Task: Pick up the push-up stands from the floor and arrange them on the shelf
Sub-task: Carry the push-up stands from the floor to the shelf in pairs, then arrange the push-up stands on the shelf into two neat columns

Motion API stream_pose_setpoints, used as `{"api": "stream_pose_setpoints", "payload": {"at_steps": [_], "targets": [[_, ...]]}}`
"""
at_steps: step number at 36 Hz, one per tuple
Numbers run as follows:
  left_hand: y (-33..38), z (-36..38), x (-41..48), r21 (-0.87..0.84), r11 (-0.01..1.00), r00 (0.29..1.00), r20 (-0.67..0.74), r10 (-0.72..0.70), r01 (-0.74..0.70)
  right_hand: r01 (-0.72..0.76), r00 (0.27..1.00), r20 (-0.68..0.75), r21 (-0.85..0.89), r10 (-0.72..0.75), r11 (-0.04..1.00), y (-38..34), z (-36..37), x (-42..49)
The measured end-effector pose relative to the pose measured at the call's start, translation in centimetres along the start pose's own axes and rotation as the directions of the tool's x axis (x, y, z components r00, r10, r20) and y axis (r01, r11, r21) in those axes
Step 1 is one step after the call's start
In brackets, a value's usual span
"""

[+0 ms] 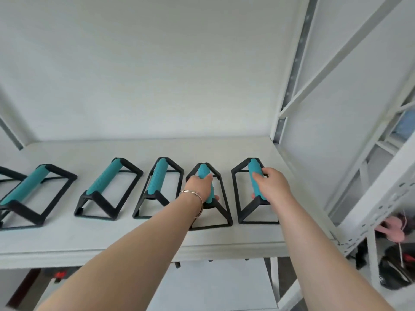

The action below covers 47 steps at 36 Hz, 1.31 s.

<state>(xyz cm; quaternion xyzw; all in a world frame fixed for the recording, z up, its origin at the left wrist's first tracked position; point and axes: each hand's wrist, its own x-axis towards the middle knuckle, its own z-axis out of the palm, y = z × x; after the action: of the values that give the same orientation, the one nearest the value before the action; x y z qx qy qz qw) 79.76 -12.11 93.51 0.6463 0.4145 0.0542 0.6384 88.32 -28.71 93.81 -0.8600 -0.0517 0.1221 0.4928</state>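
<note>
Several push-up stands with black frames and teal grips stand in a row on the white shelf (134, 241). My left hand (199, 187), with a thin bracelet on the wrist, is wrapped around the teal grip of the second stand from the right (219, 217). My right hand (272, 184) grips the teal handle of the rightmost stand (241, 187). Both stands rest with their bases on the shelf board. Three more stands (110, 191) (159, 185) (29, 194) sit to the left, untouched, and part of another shows at the far left edge.
A white shelf upright (289, 81) with holes rises at the back right, close to the rightmost stand. A diagonal brace (350, 52) crosses above it. Pink and dark items (395, 230) lie on a lower level to the right. The wall stands behind the shelf.
</note>
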Motion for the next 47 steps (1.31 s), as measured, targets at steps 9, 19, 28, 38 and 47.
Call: {"api": "stream_pose_setpoints", "payload": {"at_steps": [9, 19, 28, 38, 47], "targets": [[0.7, 0.8, 1.1, 0.1, 0.995, 0.999, -0.038, 0.003, 0.0, 0.02, 1.0, 0.02, -0.069, -0.019, 0.997, 0.6, 0.0, 1.8], [0.7, -2.8, 0.2, 0.624, 0.692, 0.869, -0.043, 0.493, -0.363, 0.314, 0.918, -0.105, -0.395, -0.382, 0.863, -1.6, 0.7, 1.2], [0.6, -13.8, -0.2, 0.912, 0.321, 0.695, -0.057, 0.716, -0.256, 0.504, 0.815, -0.004, -0.489, -0.58, 0.712, -7.7, 8.0, -3.4], [-2.5, -32.2, 2.3, 0.97, 0.222, 0.687, -0.095, 0.721, -0.099, 0.587, 0.724, 0.048, -0.568, -0.689, 0.577, -15.2, 23.4, -8.9], [-4.3, -49.8, 6.3, 0.973, 0.222, 0.736, -0.099, 0.67, -0.07, 0.568, 0.769, 0.103, -0.563, -0.631, 0.6, -22.6, 39.8, -14.8]]}}
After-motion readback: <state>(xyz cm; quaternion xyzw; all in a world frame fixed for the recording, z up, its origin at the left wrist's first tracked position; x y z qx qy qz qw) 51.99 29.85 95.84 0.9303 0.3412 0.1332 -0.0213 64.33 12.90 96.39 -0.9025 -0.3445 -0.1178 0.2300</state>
